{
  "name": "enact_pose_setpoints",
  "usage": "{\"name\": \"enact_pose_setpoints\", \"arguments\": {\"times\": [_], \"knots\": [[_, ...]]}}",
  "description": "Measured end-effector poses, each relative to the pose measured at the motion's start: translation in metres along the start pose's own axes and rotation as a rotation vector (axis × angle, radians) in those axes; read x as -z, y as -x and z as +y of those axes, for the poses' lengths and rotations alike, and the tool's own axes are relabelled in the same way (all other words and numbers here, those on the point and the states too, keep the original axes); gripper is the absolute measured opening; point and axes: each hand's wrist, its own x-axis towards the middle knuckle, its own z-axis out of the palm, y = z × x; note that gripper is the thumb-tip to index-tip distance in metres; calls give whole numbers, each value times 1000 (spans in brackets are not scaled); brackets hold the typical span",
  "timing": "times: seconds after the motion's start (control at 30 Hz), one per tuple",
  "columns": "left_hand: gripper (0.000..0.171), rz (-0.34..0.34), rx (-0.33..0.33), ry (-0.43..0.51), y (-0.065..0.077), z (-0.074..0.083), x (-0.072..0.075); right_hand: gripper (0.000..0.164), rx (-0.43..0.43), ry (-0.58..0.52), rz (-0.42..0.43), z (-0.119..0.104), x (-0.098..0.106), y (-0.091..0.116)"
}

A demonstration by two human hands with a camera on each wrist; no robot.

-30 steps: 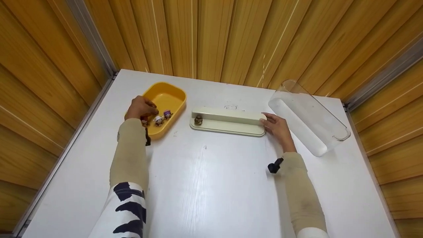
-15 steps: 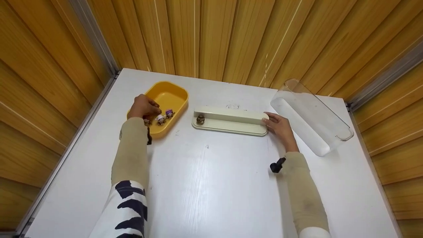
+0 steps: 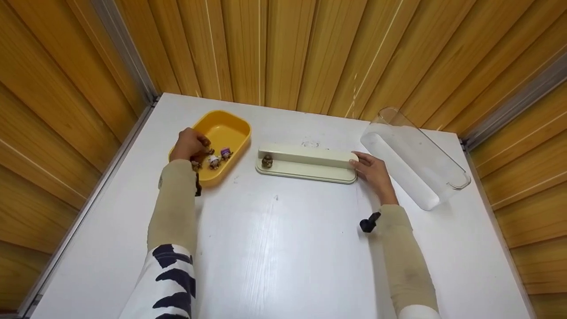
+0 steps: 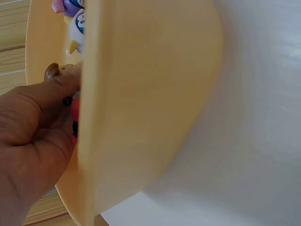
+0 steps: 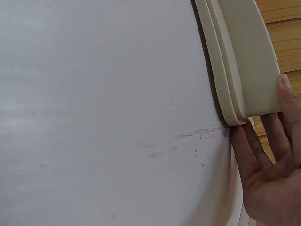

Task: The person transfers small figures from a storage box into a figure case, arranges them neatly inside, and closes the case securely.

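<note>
In the head view my left hand [image 3: 188, 144] reaches into a yellow bin [image 3: 239, 124] on the left. Its fingertips pinch a small brown-headed toy figurine [image 4: 52, 70], partly hidden by the fingers and bin wall. Beside it in the bin are a white-hatted figurine [image 3: 214, 161] and a purple-hatted figurine [image 3: 226, 153]; another reddish one lies under the hand. My right hand [image 3: 373, 173] holds the right end of a long cream stepped base [image 3: 310, 173], thumb at the upper edge and fingers at the end. A brown figurine [image 3: 267, 161] stands on that base's left end.
A clear rectangular cover [image 3: 412, 159] lies slantwise on the white table [image 3: 283, 252], to the right of the base. Wood-patterned panels [image 3: 283, 53] rise behind and at both sides. Dark smudges mark the tabletop near the base.
Both hands stay in about the same places. The left fingertips shift slightly in the bin, with a small brown part showing at them now. The head view sways a little.
</note>
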Motion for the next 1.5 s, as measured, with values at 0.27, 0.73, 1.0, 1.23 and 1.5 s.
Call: {"name": "enact_pose_setpoints", "arguments": {"times": [0.27,0.73,1.0,1.23,1.5], "knots": [[22,17,-82,-61,3,1,-2,66,-5,-9,-19,-3,0,1],[41,-39,-119,100,3,16,9,63,13,0,2,0,-1,-2],[36,-3,-212,206,7,30,18,65,4,-5,1,0,0,-2],[37,31,-320,217,12,36,22,60,-20,-45,-24,-7,-3,1],[37,29,-381,261,21,47,20,56,-26,-36,-35,-23,-3,11]]}}
